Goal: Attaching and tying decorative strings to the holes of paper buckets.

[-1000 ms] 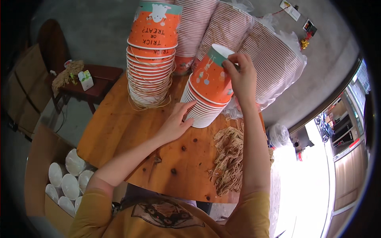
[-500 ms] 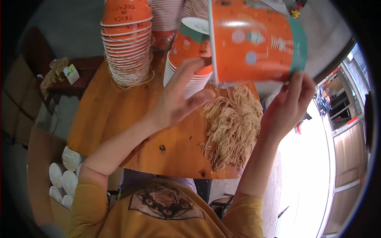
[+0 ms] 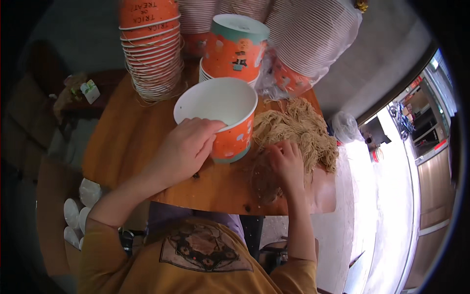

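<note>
The paper bucket (image 3: 238, 139) is facing mouth up, apparently resting on the desk (image 3: 127, 147), left of the string (image 3: 296, 130). The left hand (image 3: 183, 149) is pinching its near rim in a closed grip. The right hand (image 3: 286, 164) is curling its grip beside the string; whether it is holding any cannot be told. The bucket is probably feeling light, smooth and easily dented, its rim offering the stiffest hold.
</note>
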`<state>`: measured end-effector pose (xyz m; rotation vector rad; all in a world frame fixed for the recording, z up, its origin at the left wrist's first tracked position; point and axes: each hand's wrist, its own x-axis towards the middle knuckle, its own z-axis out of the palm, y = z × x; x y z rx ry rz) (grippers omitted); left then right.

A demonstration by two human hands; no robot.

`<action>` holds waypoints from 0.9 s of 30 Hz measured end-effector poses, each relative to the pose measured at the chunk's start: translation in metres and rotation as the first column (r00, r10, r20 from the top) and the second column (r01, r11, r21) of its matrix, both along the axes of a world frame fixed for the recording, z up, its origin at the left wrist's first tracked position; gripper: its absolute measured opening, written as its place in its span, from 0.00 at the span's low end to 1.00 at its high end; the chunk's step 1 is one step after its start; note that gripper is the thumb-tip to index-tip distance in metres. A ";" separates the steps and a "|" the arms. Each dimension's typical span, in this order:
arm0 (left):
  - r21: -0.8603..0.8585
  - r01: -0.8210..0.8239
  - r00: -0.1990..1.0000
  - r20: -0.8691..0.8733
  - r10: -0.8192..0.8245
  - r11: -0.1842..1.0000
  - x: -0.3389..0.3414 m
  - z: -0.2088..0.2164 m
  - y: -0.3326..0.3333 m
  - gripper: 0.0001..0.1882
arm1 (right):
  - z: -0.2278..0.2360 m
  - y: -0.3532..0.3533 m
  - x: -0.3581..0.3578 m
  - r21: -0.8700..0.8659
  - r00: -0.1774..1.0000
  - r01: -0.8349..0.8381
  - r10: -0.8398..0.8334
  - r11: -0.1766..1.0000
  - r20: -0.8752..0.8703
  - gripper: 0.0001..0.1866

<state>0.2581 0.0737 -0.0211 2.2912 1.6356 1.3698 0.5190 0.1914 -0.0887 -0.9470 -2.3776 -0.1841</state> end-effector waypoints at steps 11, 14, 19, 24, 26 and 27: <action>-0.076 0.023 0.997 -0.078 -0.029 0.997 -0.011 0.000 -0.005 0.14 | 0.002 -0.002 -0.016 -0.096 0.955 -0.282 0.270 0.954 -0.124 0.04; -0.190 0.002 1.000 -0.022 -0.006 0.982 -0.010 0.001 -0.005 0.16 | 0.016 -0.020 -0.028 -0.335 0.898 -0.373 0.247 0.865 -0.363 0.04; -0.279 0.084 0.994 -0.039 -0.098 0.957 -0.012 0.000 -0.003 0.20 | 0.041 -0.057 -0.050 -0.530 0.821 -0.486 0.154 0.696 -0.550 0.03; -0.130 0.108 0.990 -0.071 -0.118 0.986 -0.006 0.007 -0.008 0.22 | 0.054 -0.062 -0.066 -0.298 0.784 -0.435 0.195 0.849 -0.590 0.09; -0.103 0.226 0.969 0.126 -0.213 0.969 0.002 0.011 -0.016 0.24 | 0.064 -0.068 -0.070 -0.300 0.783 -0.475 0.241 0.827 -0.574 0.12; -0.093 0.309 0.927 0.253 -0.278 0.947 0.008 0.010 -0.019 0.24 | 0.069 -0.072 -0.071 -0.303 0.781 -0.506 0.280 0.808 -0.558 0.14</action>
